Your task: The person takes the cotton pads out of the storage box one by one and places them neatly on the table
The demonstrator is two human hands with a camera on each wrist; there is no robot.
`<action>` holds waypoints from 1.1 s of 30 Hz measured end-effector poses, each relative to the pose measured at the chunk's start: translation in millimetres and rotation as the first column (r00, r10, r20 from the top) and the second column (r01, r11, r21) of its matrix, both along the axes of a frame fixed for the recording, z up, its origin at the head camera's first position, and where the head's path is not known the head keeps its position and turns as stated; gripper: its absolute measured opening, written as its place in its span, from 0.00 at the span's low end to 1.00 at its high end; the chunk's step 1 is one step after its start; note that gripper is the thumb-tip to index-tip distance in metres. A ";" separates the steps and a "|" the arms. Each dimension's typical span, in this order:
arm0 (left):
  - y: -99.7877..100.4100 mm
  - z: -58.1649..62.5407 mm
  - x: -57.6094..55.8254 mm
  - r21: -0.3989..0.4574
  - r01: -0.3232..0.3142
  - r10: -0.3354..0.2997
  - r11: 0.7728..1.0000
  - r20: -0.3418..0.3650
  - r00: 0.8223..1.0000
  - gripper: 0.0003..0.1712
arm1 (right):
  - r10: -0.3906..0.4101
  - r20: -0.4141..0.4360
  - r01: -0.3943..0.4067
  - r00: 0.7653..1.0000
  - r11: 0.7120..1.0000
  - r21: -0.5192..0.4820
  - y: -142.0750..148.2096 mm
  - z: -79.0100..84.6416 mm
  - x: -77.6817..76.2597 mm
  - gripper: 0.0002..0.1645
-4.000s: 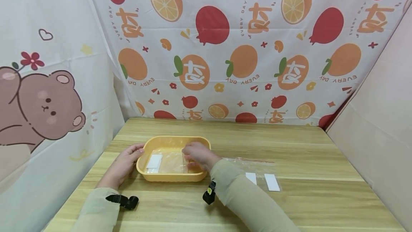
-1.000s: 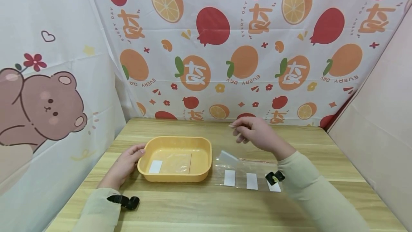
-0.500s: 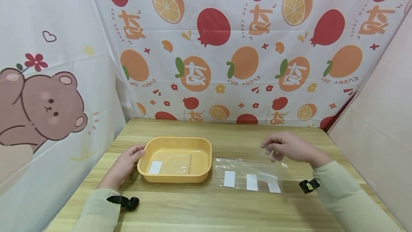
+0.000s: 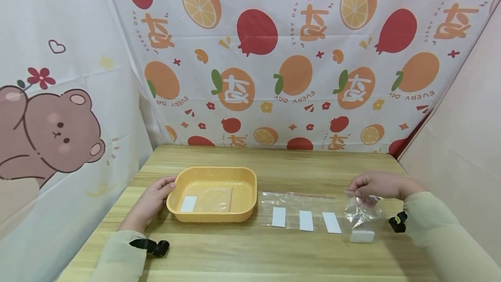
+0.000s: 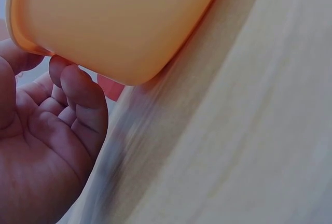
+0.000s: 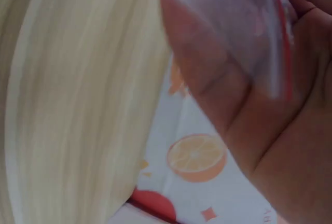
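Note:
My left hand (image 4: 152, 199) grips the left rim of a yellow plastic tub (image 4: 211, 217), its thumb at the edge. In the left wrist view, my left fingers (image 5: 85, 92) curl at the tub's outer wall. Inside the tub lies a clear zip bag (image 4: 213, 199) with a white label. On the right, my right hand (image 4: 377, 185) pinches another clear zip bag (image 4: 361, 219) near its top; the bag hangs down with its white label lowest. The right wrist view shows the bag's red zip strip (image 6: 284, 37) against the palm.
Between tub and right hand, three clear zip bags lie in a row: the left bag (image 4: 278, 216), the middle bag (image 4: 306, 221) and the right bag (image 4: 331, 222), each with a white label. Behind the wooden table (image 4: 235, 251) hangs a fruit-print cloth (image 4: 258, 73).
My right hand left the tub, where it was 4 seconds ago, and has carried a bag rightward and down to the row's right end. The left hand stays at the rim.

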State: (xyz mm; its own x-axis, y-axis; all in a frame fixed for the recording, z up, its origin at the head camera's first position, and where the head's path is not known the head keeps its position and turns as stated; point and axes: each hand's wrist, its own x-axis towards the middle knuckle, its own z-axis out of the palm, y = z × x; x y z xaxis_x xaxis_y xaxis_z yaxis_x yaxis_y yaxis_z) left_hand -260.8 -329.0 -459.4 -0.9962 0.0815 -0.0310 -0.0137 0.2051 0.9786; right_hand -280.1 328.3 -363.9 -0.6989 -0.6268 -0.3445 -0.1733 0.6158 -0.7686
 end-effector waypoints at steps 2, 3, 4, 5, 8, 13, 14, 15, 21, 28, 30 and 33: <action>0.5 0.0 0.4 -0.005 -0.002 0.002 1.000 0.006 1.000 0.32 | -0.007 -0.023 0.008 1.000 0.999 0.045 3.6 -8.1 -5.1 0.10; 0.6 -0.2 0.5 -0.007 -0.001 0.001 1.000 0.007 1.000 0.32 | -0.020 -0.033 0.022 0.999 0.998 0.065 4.3 -12.2 -7.2 0.10; 0.5 -0.9 0.5 -0.007 -0.001 0.001 1.000 0.010 1.000 0.32 | -0.029 -0.049 0.033 0.998 0.996 0.082 4.1 -16.2 -9.3 0.10; 0.2 -1.7 0.4 -0.006 -0.001 0.001 1.000 0.013 1.000 0.32 | -0.035 -0.061 0.041 0.998 0.994 0.098 3.5 -20.0 -11.1 0.10; -1.0 -3.8 -0.9 -0.002 0.002 -0.002 1.000 0.009 1.000 0.33 | -0.072 -0.103 0.086 0.992 0.987 0.139 -0.2 -30.3 -14.2 0.10; -1.4 -4.9 -1.4 0.001 0.005 -0.005 1.000 0.000 1.000 0.33 | -0.099 -0.201 0.138 0.975 0.972 0.190 -5.2 -49.1 -17.7 0.09; -1.2 -4.8 -1.2 0.000 0.004 -0.004 1.000 -0.001 1.000 0.33 | -0.098 -0.220 0.142 0.971 0.971 0.195 -5.9 -52.9 -18.3 0.09; -1.0 -4.7 -0.9 0.000 0.004 -0.004 1.000 -0.001 1.000 0.32 | -0.098 -0.244 0.151 0.965 0.967 0.207 -6.5 -56.6 -19.0 0.10; -0.1 -4.3 0.1 -0.002 -0.002 0.002 1.000 0.006 1.000 0.32 | -0.111 -0.361 0.216 0.926 0.940 0.264 -10.4 -71.1 -22.6 0.10; -0.9 -5.5 -0.7 0.001 -0.001 0.001 1.000 0.010 1.000 0.33 | -0.118 -0.427 0.260 0.896 0.921 0.289 -16.8 -72.9 -21.2 0.08; -1.1 -5.6 -1.0 0.001 0.000 0.000 1.000 0.008 1.000 0.33 | -0.114 -0.442 0.263 0.890 0.919 0.294 -18.9 -72.3 -19.9 0.08; -1.4 -5.5 -1.1 -0.001 0.001 -0.001 1.000 0.005 1.000 0.33 | -0.094 -0.461 0.258 0.882 0.916 0.307 -22.0 -70.1 -16.7 0.09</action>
